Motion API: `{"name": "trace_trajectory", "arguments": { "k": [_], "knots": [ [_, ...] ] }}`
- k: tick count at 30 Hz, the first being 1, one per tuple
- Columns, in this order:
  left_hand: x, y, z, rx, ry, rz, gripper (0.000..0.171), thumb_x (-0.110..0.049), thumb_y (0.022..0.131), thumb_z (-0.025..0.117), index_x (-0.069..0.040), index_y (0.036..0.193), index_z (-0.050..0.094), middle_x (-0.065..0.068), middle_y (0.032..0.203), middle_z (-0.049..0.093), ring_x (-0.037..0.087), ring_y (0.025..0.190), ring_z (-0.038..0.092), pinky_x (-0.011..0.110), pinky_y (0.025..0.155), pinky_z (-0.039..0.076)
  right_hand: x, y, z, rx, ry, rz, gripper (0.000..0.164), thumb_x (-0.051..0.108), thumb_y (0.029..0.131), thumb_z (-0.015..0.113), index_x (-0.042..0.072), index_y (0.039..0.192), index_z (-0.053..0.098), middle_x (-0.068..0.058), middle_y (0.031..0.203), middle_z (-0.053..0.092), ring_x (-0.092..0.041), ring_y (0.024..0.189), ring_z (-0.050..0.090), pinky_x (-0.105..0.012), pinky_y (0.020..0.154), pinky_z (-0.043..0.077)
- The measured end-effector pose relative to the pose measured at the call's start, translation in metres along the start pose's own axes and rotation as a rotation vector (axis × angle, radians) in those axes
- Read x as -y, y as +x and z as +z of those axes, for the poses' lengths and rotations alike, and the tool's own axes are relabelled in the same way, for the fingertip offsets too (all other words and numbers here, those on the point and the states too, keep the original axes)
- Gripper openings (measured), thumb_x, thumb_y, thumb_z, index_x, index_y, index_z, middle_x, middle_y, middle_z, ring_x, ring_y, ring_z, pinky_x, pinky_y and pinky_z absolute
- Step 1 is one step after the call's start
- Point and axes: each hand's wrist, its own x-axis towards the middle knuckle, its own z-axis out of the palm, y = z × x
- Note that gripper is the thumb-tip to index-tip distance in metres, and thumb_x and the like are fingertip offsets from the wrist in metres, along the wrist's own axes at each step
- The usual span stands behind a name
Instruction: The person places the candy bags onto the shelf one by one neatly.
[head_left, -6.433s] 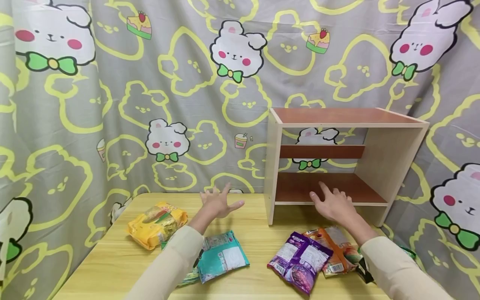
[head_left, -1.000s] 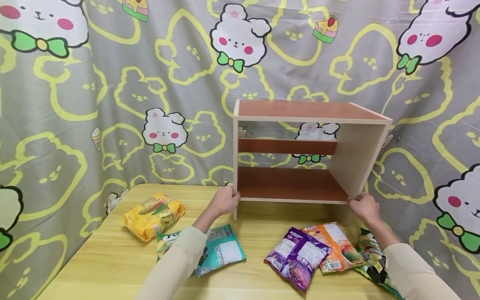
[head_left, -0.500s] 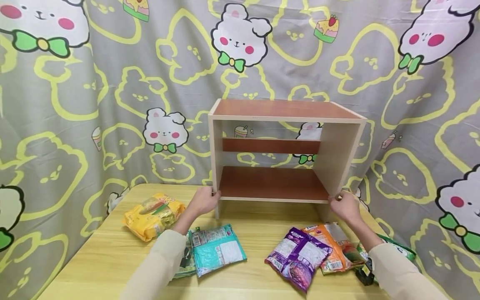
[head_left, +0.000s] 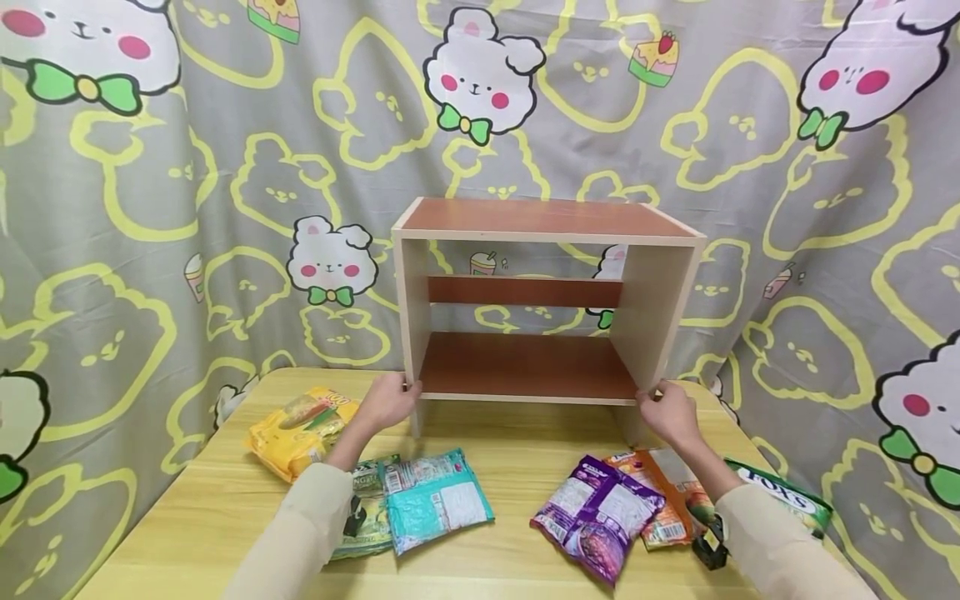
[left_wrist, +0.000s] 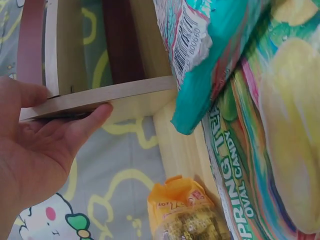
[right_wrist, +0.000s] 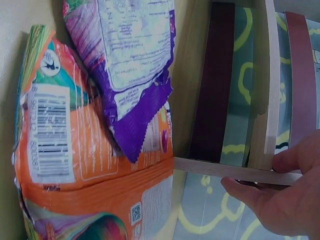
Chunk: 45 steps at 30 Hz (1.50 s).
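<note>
A small wooden shelf unit (head_left: 528,367) with red-brown boards and pale side panels stands toward the back of the table. My left hand (head_left: 390,402) grips the front edge of its left panel at lower-shelf height. At the same height on the other side, my right hand (head_left: 670,412) holds the right panel. In the left wrist view, thumb and fingers of the left hand (left_wrist: 45,145) pinch the panel from both faces. The right wrist view has the right hand (right_wrist: 285,192) pinching its panel edge likewise.
On the wooden table (head_left: 510,567) lie candy bags: yellow (head_left: 300,429), green (head_left: 367,521) and teal (head_left: 438,500) at left. Purple (head_left: 596,517), orange (head_left: 663,492) and green FOX'S (head_left: 783,496) bags lie at right, partly under my forearm. A patterned curtain (head_left: 570,167) hangs behind.
Several seconds ago both hands were spread and apart from the shelf unit, which stood further right. Gripped on both sides, it has since slid left, and moved further left over the last second.
</note>
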Motion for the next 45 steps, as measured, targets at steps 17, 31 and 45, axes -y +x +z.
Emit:
{"name": "trace_trajectory", "arguments": {
  "k": [17,31,45],
  "knots": [
    [0.0006,0.0003,-0.0080,0.023,0.006,-0.016,0.031,-0.028,0.098,0.047,-0.004,0.099,0.065,0.005,0.060,0.049,0.015,0.046,0.037,0.030,0.045,0.036,0.0068,-0.0044,0.0011,0.038,0.038,0.019,0.030,0.021,0.094,0.052,-0.005,0.104,0.062,-0.024,0.095,0.066,-0.029,0.074,0.059,-0.029,0.050,0.044],
    [0.0018,-0.0003,-0.0056,-0.016,0.007,-0.018,0.037,-0.029,0.098,0.047,-0.001,0.114,0.064,0.015,0.094,0.068,0.022,0.069,0.058,0.032,0.059,0.045,0.0096,-0.0028,0.0001,0.022,0.034,0.006,0.030,0.021,0.094,0.053,-0.006,0.105,0.062,-0.025,0.095,0.066,-0.029,0.074,0.060,-0.029,0.051,0.045],
    [-0.0019,-0.0044,-0.0019,-0.079,0.026,-0.035,0.032,-0.026,0.098,0.049,0.000,0.105,0.067,0.006,0.067,0.058,0.018,0.053,0.046,0.030,0.051,0.040,0.0073,-0.0031,0.0042,0.038,0.045,0.010,0.032,0.021,0.094,0.052,-0.007,0.108,0.061,-0.026,0.098,0.065,-0.029,0.073,0.059,-0.028,0.050,0.046]
  ]
}}
